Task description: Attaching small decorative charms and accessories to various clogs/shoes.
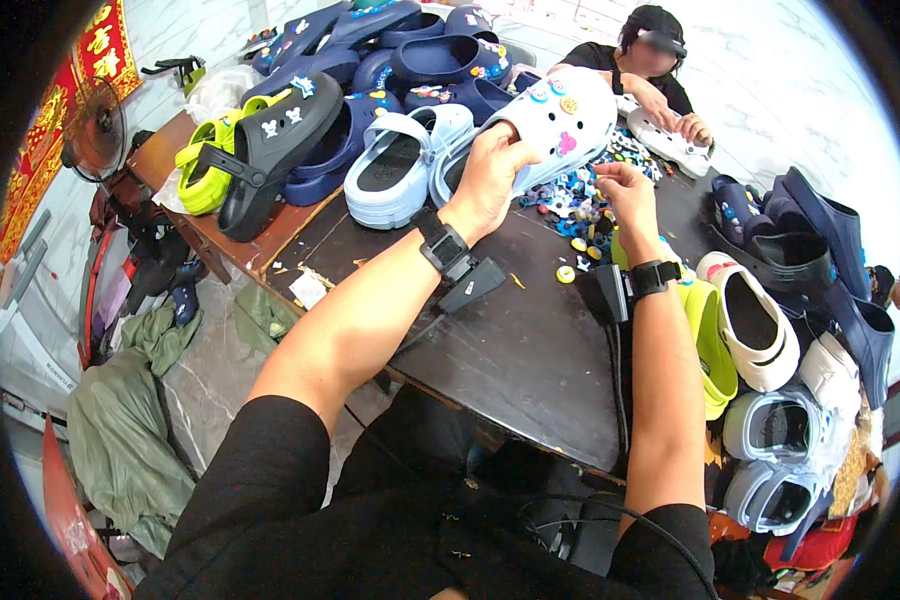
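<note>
My left hand grips a pale blue clog by its heel end, lifted and tilted with the toe up to the right. Several charms, among them a pink one and a round orange one, sit in holes on its upper. Beside it on the table stands another light blue clog. My right hand is over the near right edge of a heap of small coloured shoe charms, apart from the clog. Its thumb and fingertips are drawn together; whatever they hold is too small to make out.
Navy clogs pile up at the far left, behind a dark grey clog. Right of my arm stand a lime clog and a cream clog. Across the dark table, another person handles a white clog. Cables hang from both wrist devices.
</note>
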Motion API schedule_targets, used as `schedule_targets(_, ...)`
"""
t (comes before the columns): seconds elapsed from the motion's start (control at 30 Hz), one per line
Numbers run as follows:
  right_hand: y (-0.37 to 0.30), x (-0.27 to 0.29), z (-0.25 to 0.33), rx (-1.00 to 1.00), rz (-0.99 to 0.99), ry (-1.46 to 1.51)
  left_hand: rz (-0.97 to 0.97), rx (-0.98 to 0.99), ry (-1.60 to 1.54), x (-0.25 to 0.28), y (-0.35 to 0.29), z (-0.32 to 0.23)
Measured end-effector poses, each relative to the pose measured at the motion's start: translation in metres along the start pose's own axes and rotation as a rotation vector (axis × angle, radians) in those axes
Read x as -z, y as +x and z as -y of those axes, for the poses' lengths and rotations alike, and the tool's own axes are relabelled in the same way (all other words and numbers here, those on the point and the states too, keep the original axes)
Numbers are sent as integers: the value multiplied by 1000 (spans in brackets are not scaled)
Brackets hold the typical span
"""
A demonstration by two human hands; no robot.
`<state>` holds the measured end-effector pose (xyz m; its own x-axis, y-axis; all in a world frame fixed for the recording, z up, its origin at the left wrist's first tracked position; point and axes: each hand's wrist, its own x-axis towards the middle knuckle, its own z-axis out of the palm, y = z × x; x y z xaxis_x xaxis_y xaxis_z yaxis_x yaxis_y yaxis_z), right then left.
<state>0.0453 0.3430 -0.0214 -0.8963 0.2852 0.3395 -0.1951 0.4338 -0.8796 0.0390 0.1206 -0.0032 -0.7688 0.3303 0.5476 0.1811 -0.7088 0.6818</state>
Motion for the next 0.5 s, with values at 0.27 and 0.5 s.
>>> schedule_targets(0.27, 10, 2, -14, 50, -34, 0, -75, 30, 45, 9, 14, -17)
schedule_targets(0.5, 11, 8, -16, 56, -74, -18, 4, 577, -358, 26, 19, -38)
